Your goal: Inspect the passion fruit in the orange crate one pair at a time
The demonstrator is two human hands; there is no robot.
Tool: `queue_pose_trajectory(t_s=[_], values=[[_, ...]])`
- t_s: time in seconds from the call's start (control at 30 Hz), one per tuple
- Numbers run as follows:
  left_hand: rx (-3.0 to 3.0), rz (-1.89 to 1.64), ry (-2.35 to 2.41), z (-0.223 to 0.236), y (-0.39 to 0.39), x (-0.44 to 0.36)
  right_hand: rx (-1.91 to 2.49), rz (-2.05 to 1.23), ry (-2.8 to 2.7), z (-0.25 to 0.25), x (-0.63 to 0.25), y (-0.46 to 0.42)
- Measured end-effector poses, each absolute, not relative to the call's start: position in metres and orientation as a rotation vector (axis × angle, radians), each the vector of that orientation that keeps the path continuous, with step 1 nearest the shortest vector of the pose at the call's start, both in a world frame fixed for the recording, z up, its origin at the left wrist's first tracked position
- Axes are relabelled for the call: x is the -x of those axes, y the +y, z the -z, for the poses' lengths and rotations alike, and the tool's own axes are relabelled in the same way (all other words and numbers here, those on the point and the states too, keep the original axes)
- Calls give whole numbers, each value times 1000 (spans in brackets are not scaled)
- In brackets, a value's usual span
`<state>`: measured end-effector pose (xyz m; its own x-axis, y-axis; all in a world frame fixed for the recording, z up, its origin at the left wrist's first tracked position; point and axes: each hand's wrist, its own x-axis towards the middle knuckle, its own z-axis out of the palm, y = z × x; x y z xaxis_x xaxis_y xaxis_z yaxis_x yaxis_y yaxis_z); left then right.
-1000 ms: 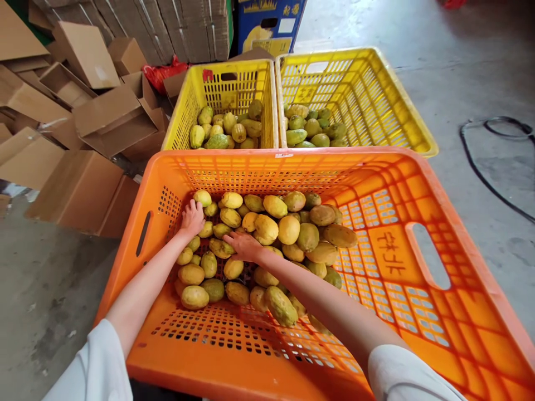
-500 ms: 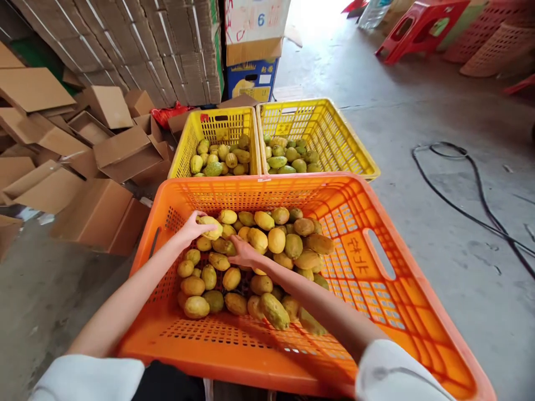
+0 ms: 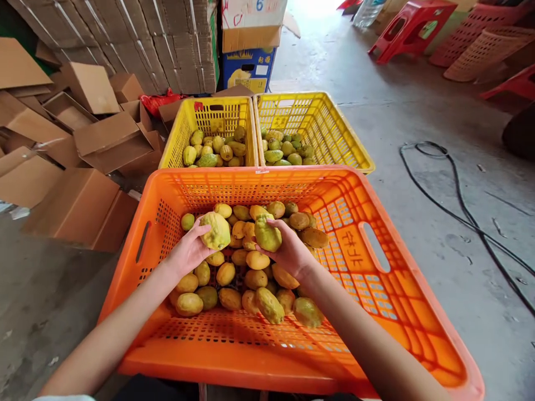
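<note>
My left hand [image 3: 187, 252] grips a lumpy yellow-green fruit [image 3: 216, 231], thumb across its near side. Another knobbly fruit [image 3: 267, 234], greener and narrower at the top, is held in my right hand [image 3: 291, 249]. Both are raised above the pile, side by side with a gap between them. Below, many oval yellow, green and brownish fruits [image 3: 270, 305] lie loose in a large orange plastic crate [image 3: 234, 365]. My forearms reach over its near rim and hide part of the fruit on the right.
Two yellow crates [image 3: 209, 103] [image 3: 355, 139] with similar fruit stand against the far side. Open cardboard boxes [image 3: 75, 206] are heaped at left, below stacked flattened cartons [image 3: 167, 44]. A black cable [image 3: 460, 195] lies on the floor at right; a red stool [image 3: 412, 28] is farther back.
My right hand has come up from the pile with a green-yellow fruit in it. My left hand has turned and lifted its fruit slightly nearer. The view has shifted a little.
</note>
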<state>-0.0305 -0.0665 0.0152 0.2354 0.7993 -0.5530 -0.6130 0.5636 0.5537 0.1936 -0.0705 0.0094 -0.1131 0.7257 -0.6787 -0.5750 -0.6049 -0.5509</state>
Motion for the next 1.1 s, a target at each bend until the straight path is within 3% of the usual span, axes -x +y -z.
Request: queue_pose_trajectory(t_s=[0.4,0.83,1.1], values=[[-89,-890,1087,7,-82,11,1333,-1741,-362,-2,-188,-77],[55,-929,935,1,-80,15,1266,-1960,-27,-6,-182,-80],[-50,-924,981,4,-81,17,1232,-1867,-381,0,-180,-86]])
